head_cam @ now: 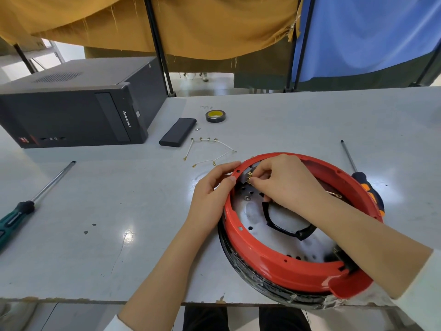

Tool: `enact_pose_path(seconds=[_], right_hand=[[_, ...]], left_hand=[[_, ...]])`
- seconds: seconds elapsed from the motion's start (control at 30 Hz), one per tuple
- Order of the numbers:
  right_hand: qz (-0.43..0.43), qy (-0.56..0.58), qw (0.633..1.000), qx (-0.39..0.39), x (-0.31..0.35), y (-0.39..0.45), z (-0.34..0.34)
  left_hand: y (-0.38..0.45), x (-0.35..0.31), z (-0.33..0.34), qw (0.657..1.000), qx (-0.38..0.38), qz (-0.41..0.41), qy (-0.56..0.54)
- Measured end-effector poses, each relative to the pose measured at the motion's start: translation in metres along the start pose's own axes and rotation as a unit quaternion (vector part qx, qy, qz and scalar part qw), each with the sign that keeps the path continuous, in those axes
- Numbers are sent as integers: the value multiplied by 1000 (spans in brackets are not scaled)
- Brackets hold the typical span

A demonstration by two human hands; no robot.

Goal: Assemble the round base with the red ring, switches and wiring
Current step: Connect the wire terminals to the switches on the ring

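The round base lies on the table at the right, a red ring [274,256] on a silver perforated plate [248,211] with a black outer band. My left hand [212,189] grips the ring's far-left rim, thumb inside. My right hand [284,180] reaches inside the ring and pinches at the brass terminals of a grey switch [245,175] set in the rim. A black cable loop [284,228] lies on the plate under my right forearm. A white wire harness [210,149] with brass terminals lies loose on the table behind the base.
A black computer case [76,111] stands at the far left. A black flat box [177,132] and a tape roll [215,116] lie behind the wires. A green-handled screwdriver [35,197] lies at the left, an orange-and-black one [365,185] behind the base at the right.
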State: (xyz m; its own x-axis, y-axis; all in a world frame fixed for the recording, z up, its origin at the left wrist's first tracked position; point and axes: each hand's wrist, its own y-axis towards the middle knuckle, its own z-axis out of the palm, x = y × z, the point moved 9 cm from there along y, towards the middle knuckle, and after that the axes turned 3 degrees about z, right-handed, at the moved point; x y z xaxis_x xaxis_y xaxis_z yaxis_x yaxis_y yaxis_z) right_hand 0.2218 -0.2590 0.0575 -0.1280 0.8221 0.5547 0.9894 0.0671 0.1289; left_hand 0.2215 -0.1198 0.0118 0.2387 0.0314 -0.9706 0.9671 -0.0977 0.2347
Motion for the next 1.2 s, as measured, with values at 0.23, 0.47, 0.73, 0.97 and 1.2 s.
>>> enact_pose_path(seconds=[0.23,0.47,0.73,0.97,1.2], right_hand=[[6,-107,991,-84,-10,5,-39],[-23,-40,998,-41,-50,31,-49],[-18,-43,998,-45,-65,35,-38],[-22,-47,998,-44,-63,34,-37],[-55,-33,996,-64,-55,34,-43]], left_hand=[[-1,-2,-1,1000,-5,2,-5],[-2,-3,-1,1000,0,17,8],[44,-8,-31,951,-78,37,296],[90,26,-21,826,58,-51,559],[67,-40,-36,982,-105,-39,153]])
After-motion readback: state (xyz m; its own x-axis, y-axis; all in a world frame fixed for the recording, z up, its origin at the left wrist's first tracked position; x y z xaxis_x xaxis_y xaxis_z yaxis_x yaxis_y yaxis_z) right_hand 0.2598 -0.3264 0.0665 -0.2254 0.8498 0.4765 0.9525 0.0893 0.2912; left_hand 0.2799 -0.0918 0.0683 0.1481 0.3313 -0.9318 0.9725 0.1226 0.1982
